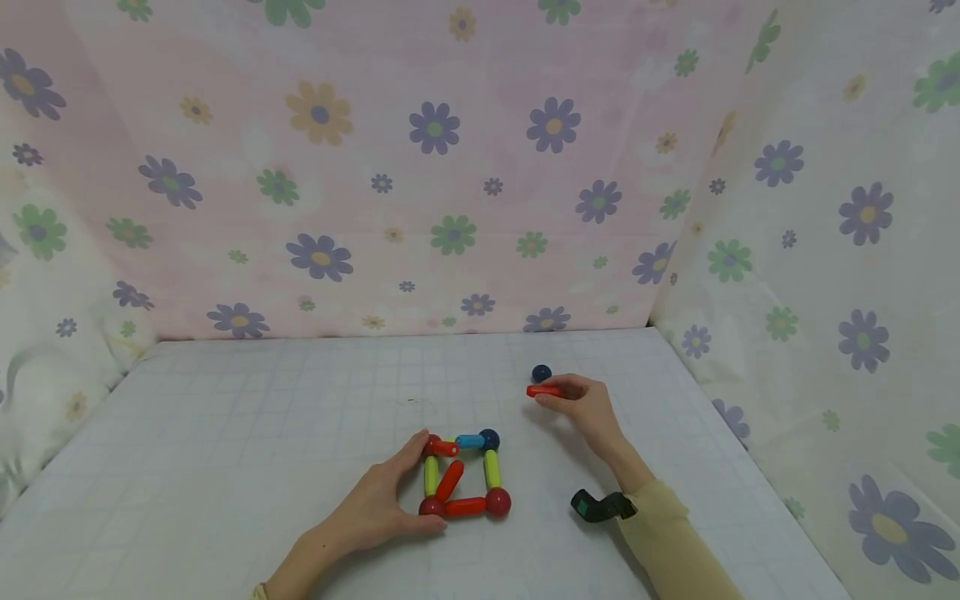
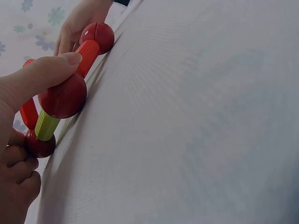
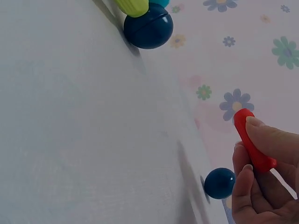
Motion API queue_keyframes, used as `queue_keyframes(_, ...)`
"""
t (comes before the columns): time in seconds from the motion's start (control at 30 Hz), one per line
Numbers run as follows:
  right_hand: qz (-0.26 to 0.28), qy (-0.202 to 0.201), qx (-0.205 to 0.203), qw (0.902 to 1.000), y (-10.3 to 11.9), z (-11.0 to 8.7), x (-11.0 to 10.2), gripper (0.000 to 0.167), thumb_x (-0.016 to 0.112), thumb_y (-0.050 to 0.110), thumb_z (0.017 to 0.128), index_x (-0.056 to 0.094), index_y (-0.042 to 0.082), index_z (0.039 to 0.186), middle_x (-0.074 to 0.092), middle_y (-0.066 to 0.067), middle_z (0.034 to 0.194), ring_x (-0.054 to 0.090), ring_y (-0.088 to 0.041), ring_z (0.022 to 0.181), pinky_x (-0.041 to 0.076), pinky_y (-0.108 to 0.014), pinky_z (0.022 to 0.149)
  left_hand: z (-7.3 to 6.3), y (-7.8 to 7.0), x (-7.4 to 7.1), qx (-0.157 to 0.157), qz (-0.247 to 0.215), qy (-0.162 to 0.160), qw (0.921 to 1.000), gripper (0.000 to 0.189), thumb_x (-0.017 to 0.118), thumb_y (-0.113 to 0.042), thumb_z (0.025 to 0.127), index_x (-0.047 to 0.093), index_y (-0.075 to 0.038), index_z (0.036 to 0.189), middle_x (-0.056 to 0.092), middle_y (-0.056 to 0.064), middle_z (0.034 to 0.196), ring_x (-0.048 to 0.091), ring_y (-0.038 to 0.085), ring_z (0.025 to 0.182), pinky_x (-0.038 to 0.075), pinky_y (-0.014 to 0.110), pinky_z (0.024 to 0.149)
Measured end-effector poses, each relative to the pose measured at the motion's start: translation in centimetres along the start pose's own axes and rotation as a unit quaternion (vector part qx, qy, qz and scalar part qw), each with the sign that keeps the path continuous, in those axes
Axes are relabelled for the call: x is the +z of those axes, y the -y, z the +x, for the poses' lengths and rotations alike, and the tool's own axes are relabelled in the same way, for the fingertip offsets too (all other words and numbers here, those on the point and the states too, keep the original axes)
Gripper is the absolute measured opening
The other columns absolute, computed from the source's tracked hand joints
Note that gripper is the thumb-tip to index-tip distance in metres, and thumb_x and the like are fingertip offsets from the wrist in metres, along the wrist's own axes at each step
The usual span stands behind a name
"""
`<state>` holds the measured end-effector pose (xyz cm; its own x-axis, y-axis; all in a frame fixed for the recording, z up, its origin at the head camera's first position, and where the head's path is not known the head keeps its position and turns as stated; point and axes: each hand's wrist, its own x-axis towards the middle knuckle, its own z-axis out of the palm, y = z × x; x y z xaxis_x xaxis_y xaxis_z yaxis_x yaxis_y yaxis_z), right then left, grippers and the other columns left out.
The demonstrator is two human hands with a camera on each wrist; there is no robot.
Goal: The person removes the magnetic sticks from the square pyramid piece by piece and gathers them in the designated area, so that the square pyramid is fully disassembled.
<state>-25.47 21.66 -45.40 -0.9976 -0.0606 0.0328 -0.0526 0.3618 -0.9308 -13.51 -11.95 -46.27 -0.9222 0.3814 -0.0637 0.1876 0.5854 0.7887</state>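
On the table stands a square frame of magnetic rods and balls, with a red rod (image 1: 467, 507) along its near side and a yellow-green rod (image 1: 492, 469) on the right. Red balls, such as the near-right red ball (image 1: 498, 502), and one dark blue ball (image 1: 489, 439) form its corners. Two more red rods and a light blue rod (image 1: 470, 441) rise from corners. My left hand (image 1: 382, 500) grips the left side, thumb at the near-left red ball (image 2: 63, 95), fingers by the far one. My right hand (image 1: 588, 412) pinches a loose red rod (image 3: 252, 140) above the table.
A loose dark blue ball (image 1: 542, 372) lies on the table just beyond the right hand. A black wrist strap device (image 1: 600, 506) sits at the right sleeve. Flowered curtains (image 1: 480, 150) enclose the back and sides of the white table (image 1: 300, 400).
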Motion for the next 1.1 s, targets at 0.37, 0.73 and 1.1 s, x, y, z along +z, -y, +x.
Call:
queue_keyframes(0.37, -0.032, -0.011, 0.004, 0.9994, -1.3, 0.5, -0.9, 0.035, 0.078, 0.025, 0.088, 0.073, 0.013, 0.12, 0.07, -0.008, 0.121, 0.062, -0.021, 0.105, 0.051, -0.022, 0.087, 0.1, -0.1, 0.0, -0.002, 0.002, 0.003, 1.0, 0.113, 0.084, -0.056, 0.072, 0.024, -0.02, 0.16, 0.029, -0.001, 0.164, 0.03, 0.028, 0.15, 0.036, 0.057, 0.114)
queue_keyframes(0.73, -0.045, -0.031, 0.018, 0.9984, -2.3, 0.7, -1.2, 0.038, 0.078, 0.024, 0.087, 0.071, 0.012, 0.122, 0.068, -0.008, 0.124, 0.063, -0.02, 0.106, 0.05, -0.015, 0.084, 0.1, 0.0, 0.0, 0.006, 0.011, 0.0, 0.9999, 0.113, 0.084, -0.056, 0.072, 0.024, -0.019, 0.16, 0.029, -0.001, 0.164, 0.031, 0.027, 0.15, 0.037, 0.056, 0.113)
queue_keyframes(1.1, -0.057, -0.058, 0.02, 0.9965, -2.5, 0.8, -0.8, 0.036, 0.08, 0.023, 0.086, 0.072, 0.011, 0.118, 0.07, -0.009, 0.119, 0.062, -0.023, 0.111, 0.048, -0.034, 0.098, 0.0, 0.0, 0.0, 0.003, 0.007, -0.004, 1.0, 0.112, 0.085, -0.055, 0.072, 0.025, -0.02, 0.16, 0.03, -0.001, 0.163, 0.031, 0.027, 0.149, 0.038, 0.056, 0.113)
